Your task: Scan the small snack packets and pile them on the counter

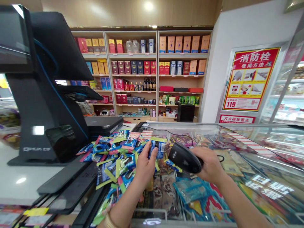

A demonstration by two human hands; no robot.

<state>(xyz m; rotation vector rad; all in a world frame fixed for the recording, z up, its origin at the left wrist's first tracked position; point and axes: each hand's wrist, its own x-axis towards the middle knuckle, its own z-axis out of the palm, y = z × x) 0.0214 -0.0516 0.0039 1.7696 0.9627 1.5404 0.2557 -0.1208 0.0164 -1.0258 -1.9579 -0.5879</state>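
My left hand [146,163] pinches a small blue packet [158,147] with a yellow-green top strip; a barcode shows on its right side. In my right hand [210,164] is a black barcode scanner [184,157], gripped by its handle. The scanner's head points left at the packet, with a short gap between them. A heap of similar blue packets [114,147] with yellow-green and pink strips lies left of my left hand. Some of them spill toward me along the counter's edge. My fingers partly cover the held packet.
A black register terminal [57,95] rises at the left. Under my hands is a glass-topped freezer [209,129] with bagged goods inside. The scanner's cable [174,131] runs over the glass. Shelves of boxed bottles [134,68] stand behind; a red hydrant poster [251,77] hangs on the right wall.
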